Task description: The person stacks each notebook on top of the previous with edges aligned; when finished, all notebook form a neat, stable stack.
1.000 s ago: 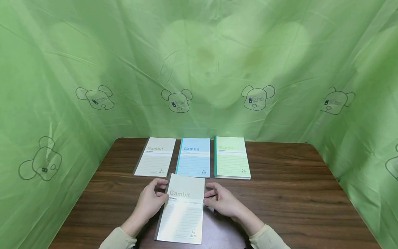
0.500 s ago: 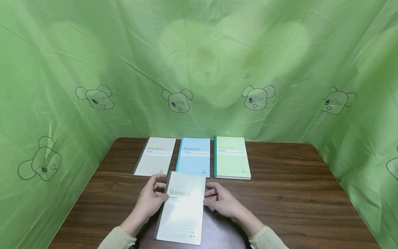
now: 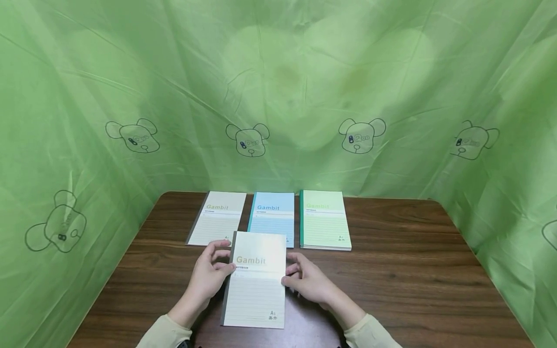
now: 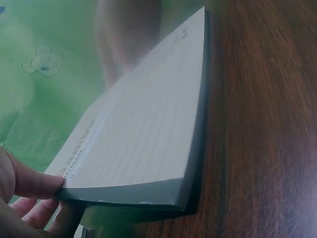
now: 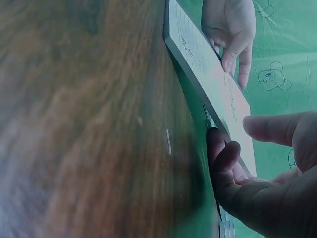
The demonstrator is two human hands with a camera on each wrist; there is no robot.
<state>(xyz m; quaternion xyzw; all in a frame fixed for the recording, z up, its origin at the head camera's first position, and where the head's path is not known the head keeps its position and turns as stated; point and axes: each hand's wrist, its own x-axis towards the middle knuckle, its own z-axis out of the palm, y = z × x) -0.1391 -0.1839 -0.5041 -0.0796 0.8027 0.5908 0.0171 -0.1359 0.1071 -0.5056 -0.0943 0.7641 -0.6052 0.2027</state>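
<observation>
Between my two hands is a cream notebook (image 3: 256,290) with a grey spine and "Gambit" on its cover. My left hand (image 3: 209,275) pinches the spine side, thumb on the cover and fingers underneath, as the left wrist view shows with the notebook (image 4: 133,139) tilted over the table. On the opposite long edge my right hand (image 3: 311,282) holds it, thumb on top. In the right wrist view that hand's fingers (image 5: 228,156) curl below the notebook's edge. The notebook overlaps the lower part of a blue notebook (image 3: 271,208) in the head view.
Along the back of the brown wooden table (image 3: 413,270) lie a second cream notebook (image 3: 219,217), the blue one, and green notebooks (image 3: 324,217) that look stacked. A green curtain (image 3: 304,96) with bear drawings surrounds the table's back and sides.
Both hands have raised and moved the cream notebook slightly away from the person, and it has turned a little straighter. It now covers more of the blue notebook. The back row has not moved.
</observation>
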